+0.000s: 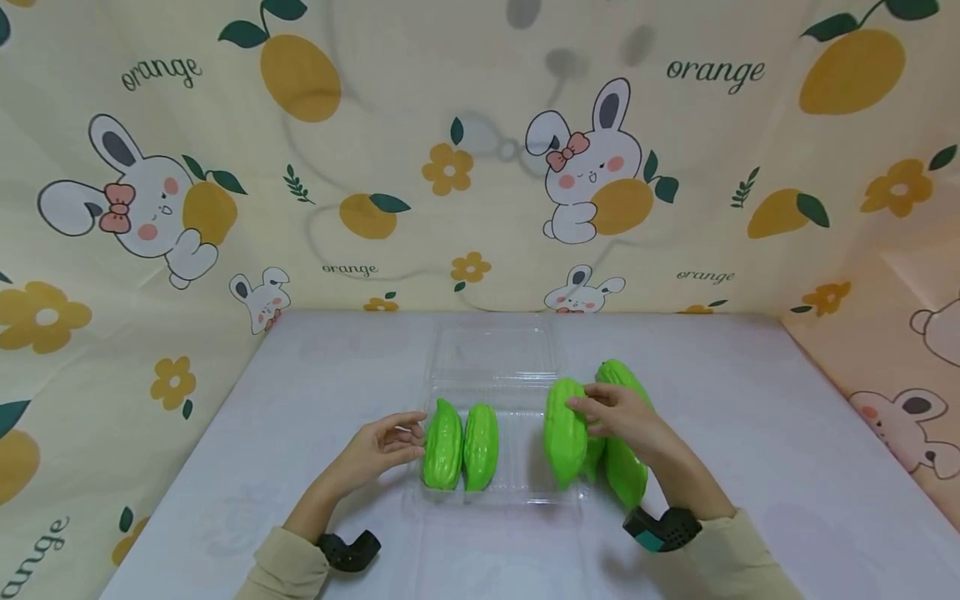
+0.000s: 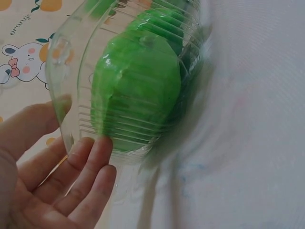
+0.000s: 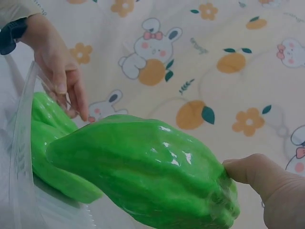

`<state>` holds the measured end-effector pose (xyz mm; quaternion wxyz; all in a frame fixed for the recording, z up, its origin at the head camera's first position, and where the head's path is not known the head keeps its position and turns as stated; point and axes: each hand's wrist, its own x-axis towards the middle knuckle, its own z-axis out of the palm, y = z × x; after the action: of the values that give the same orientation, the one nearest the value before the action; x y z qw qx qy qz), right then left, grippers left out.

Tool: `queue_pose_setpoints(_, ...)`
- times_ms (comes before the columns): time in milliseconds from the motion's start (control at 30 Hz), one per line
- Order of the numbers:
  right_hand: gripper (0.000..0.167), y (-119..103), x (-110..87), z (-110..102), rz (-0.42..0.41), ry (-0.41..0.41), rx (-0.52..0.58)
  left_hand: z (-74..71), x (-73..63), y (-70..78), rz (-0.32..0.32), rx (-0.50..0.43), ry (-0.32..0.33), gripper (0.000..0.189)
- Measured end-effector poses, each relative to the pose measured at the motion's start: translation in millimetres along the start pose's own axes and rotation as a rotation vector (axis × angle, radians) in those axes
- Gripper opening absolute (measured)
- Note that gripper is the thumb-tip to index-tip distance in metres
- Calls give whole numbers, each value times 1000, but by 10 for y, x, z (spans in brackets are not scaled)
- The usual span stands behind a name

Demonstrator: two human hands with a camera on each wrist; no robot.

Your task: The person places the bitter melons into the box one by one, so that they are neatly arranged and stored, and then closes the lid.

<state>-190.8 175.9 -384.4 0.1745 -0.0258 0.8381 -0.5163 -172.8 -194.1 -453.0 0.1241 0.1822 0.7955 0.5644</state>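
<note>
My right hand (image 1: 630,421) grips a bright green, ridged bitter melon (image 1: 564,437) over the right part of a clear plastic box (image 1: 517,442). In the right wrist view the thumb presses the blunt end of this bitter melon (image 3: 143,162), its pointed end aimed toward the box. Two bitter melons, a left one (image 1: 443,446) and one beside it (image 1: 481,450), lie side by side in the box's left part. My left hand (image 1: 386,442) holds the box's left edge; in the left wrist view thumb and fingertips are at the clear rim (image 2: 57,81).
More green bitter melons (image 1: 626,475) lie on the white table (image 1: 337,358) just right of the box, partly behind my right hand. The box's clear lid (image 1: 495,350) lies folded back behind it. A printed cloth (image 1: 450,83) with rabbits and oranges rises at the back and sides.
</note>
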Motion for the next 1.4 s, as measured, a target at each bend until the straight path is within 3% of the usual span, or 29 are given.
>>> queue_pose_setpoints(200, 57, -48, 32, 71, -18, -12, 4, -1, 2, 0, 6, 4, 0, 57)
queue_pose_setpoints(800, 66, -106, 161, 263, 13, -56, 5, -13, -1, 36, 26, 22, 0, 57)
queue_pose_setpoints(1400, 57, -76, 307, 430, -14, -81, -32, -5, -2, 9, 33, 37, 4, 57)
